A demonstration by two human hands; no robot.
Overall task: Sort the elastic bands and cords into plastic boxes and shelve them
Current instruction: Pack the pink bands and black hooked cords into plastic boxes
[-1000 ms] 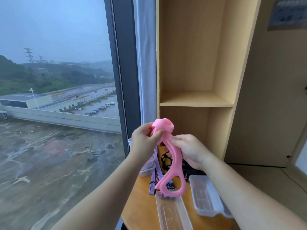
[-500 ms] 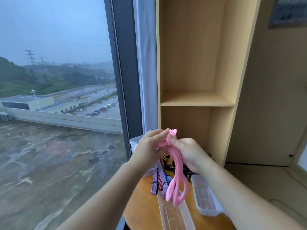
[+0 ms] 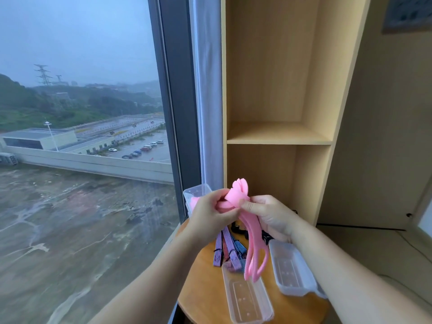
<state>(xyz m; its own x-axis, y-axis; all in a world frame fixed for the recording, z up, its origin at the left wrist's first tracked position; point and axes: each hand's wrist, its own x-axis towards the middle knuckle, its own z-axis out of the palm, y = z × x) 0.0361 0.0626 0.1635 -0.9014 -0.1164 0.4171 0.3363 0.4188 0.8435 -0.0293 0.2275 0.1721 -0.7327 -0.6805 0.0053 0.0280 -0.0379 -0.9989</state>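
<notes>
Pink elastic band [image 3: 238,198] is held in the air between both hands. The left hand [image 3: 208,218] grips its bunched upper part with curled fingers. The right hand [image 3: 271,213] pinches the same bunch from the other side with thumb and fingers. The two hands are very close to each other. A folded end of the band stands up above the hands, and its long loops hang down below them.

The lowest loop ends over the near plastic box [image 3: 247,300], which lies open under the hands on the round wooden table [image 3: 203,295]; I cannot tell if the loop touches it. A second plastic box [image 3: 292,272] lies under the right wrist. A third plastic box [image 3: 196,191] stands behind the left hand, and something pink shows in it. Striped cords [image 3: 226,244] lie below the left hand and black cords [image 3: 236,228] just beside them. The wooden shelf [image 3: 275,136] is well above and behind the hands.
</notes>
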